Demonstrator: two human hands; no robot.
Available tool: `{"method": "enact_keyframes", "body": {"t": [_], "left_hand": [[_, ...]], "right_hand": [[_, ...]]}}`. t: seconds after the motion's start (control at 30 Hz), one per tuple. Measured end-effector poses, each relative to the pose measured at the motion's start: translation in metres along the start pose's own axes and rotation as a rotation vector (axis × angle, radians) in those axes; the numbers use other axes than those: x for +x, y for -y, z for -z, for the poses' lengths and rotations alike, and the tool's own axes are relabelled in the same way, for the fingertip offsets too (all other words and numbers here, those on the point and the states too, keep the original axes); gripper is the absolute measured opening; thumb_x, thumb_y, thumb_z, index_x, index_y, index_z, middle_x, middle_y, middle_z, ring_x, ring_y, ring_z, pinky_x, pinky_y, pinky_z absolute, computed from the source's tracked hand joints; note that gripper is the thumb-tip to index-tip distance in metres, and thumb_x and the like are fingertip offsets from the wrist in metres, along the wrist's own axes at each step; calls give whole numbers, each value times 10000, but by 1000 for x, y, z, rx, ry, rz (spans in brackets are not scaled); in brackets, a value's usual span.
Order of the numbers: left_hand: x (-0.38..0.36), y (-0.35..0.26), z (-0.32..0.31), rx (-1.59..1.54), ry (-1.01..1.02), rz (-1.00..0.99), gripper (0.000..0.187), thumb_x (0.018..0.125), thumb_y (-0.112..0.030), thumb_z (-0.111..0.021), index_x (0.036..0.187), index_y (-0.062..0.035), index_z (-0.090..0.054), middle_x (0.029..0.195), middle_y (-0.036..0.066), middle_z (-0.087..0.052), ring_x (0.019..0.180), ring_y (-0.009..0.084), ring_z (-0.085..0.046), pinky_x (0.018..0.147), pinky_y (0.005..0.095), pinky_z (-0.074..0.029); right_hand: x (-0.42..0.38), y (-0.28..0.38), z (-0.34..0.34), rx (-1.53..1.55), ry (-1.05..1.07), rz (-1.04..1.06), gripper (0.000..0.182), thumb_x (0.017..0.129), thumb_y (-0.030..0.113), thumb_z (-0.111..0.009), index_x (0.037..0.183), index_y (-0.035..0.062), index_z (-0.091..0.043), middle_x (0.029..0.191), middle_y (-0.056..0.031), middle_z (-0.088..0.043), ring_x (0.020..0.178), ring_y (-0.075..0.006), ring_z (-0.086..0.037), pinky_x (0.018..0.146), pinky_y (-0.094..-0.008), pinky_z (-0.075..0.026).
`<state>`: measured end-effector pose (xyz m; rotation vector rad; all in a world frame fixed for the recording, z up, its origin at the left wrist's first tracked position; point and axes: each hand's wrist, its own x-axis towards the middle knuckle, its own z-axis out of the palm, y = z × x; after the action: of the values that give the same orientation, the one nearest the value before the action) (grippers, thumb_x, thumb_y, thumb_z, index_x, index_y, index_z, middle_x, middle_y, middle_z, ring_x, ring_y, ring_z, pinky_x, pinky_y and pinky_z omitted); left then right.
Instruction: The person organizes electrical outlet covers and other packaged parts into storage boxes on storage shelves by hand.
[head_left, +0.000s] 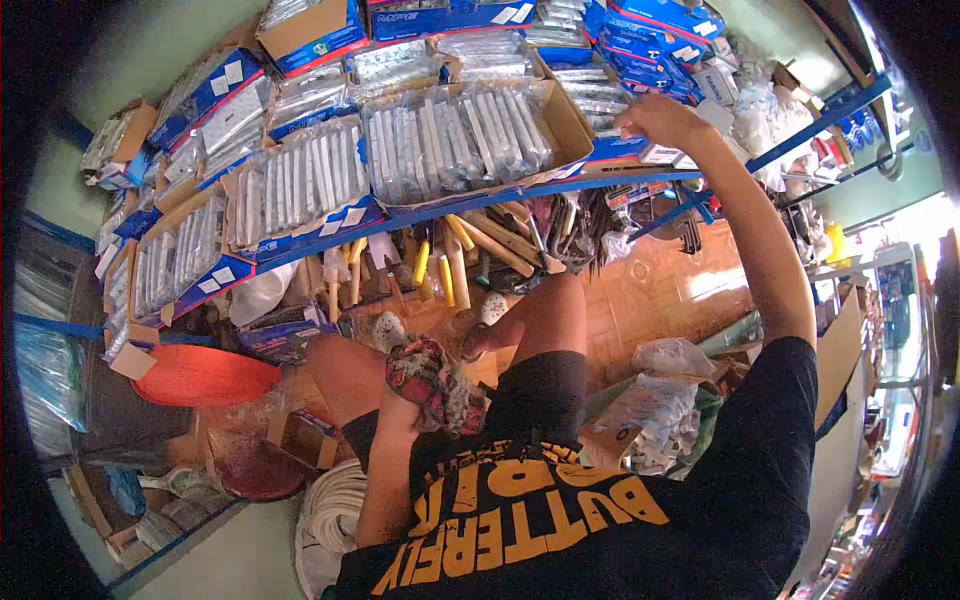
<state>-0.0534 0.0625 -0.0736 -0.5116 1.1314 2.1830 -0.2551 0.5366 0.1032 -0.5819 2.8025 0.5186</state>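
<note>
On the right, my right hand (665, 122) reaches over the shelf, its fingers bent at the edge of a blue box of plastic-wrapped metal pieces (590, 95). Whether the fingertips grip anything is hidden. Low in the middle, my left hand (403, 405) is wrapped in or behind a red plaid cloth (425, 385) with a frayed grey part, resting by my legs. Left of my right hand stands an open box of wrapped metal pieces (455, 140), with another such box (300, 185) beside it.
A blue shelf edge (440, 205) crosses the view. Beneath it are wooden and yellow tool handles (447, 280). An orange-red basin (205, 377) lies at left, with a coiled white hose (330, 515) lower down. Plastic bags (655, 405) lie at right on the floor.
</note>
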Motion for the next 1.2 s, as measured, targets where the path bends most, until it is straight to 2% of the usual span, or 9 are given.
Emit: {"method": "enact_keyframes", "body": {"t": [0.23, 0.3, 0.37, 0.47, 0.53, 0.8, 1.0, 1.07, 1.2], "left_hand": [[2, 11, 18, 82, 1, -14, 293, 898, -175, -593, 1167, -68, -546, 1033, 39, -600, 909, 165, -606, 746, 324, -518], [1, 11, 17, 71, 8, -44, 295, 898, -178, -592, 1168, -68, -546, 1028, 39, -603, 910, 165, -606, 745, 323, -518], [3, 13, 21, 54, 7, -79, 296, 899, -182, -591, 1169, -69, -545, 1023, 40, -605, 910, 165, -607, 744, 323, -518], [12, 17, 38, 45, 23, -19, 264, 906, -182, -576, 1145, -71, -558, 996, 36, -604, 889, 166, -607, 729, 320, -516], [13, 14, 41, 64, 169, -87, 231, 911, -180, -562, 1114, -72, -570, 965, 33, -601, 853, 167, -609, 706, 319, -514], [7, 12, 47, -56, 24, 3, 228, 904, -176, -568, 1104, -64, -574, 968, 33, -602, 848, 168, -613, 706, 320, -514], [6, 11, 45, 6, -17, -6, 239, 901, -164, -572, 1118, -63, -571, 998, 39, -607, 892, 170, -613, 746, 328, -520], [11, 14, 50, 61, 38, 2, 242, 899, -162, -576, 1119, -62, -571, 1002, 40, -607, 900, 166, -612, 753, 327, -520], [26, 29, 69, -46, 122, 5, 237, 899, -151, -579, 1118, -61, -571, 1004, 40, -605, 901, 165, -607, 741, 325, -519]], "right_hand": [[-13, -4, -30, 416, -167, -251, 416, 935, 425, -469, 1052, 59, -630, 1027, -202, -633, 944, -390, -588, 817, -435, -463], [-5, -3, -7, 192, -30, -220, 365, 911, 389, -522, 1029, 63, -635, 1041, -183, -638, 963, -383, -585, 826, -425, -471], [-1, -5, -11, 325, -184, -246, 244, 845, 289, -623, 986, 92, -653, 1008, -135, -642, 959, -361, -587, 822, -422, -476], [11, -3, -17, -10, -310, -64, 225, 721, 157, -718, 938, 139, -661, 1015, -89, -595, 932, -320, -607, 800, -433, -481], [17, -6, -18, -7, -265, -75, 218, 718, 151, -718, 924, 129, -648, 1018, -91, -595, 933, -322, -605, 806, -435, -480], [20, -36, -30, 139, -239, -21, 233, 714, 87, -700, 903, 89, -564, 972, -122, -597, 905, -346, -592, 765, -438, -460], [14, -43, -25, 264, -284, 49, 189, 848, 107, -589, 1008, 100, -488, 923, -159, -617, 885, -392, -593, 714, -476, -449], [6, -36, -10, 318, -61, -156, 220, 899, 112, -533, 1098, 118, -440, 994, -174, -600, 939, -396, -572, 752, -472, -432], [-4, -49, -6, 375, -165, -135, 274, 973, 185, -451, 1223, 74, -426, 1116, -198, -559, 1040, -330, -542, 908, -408, -404]]}}
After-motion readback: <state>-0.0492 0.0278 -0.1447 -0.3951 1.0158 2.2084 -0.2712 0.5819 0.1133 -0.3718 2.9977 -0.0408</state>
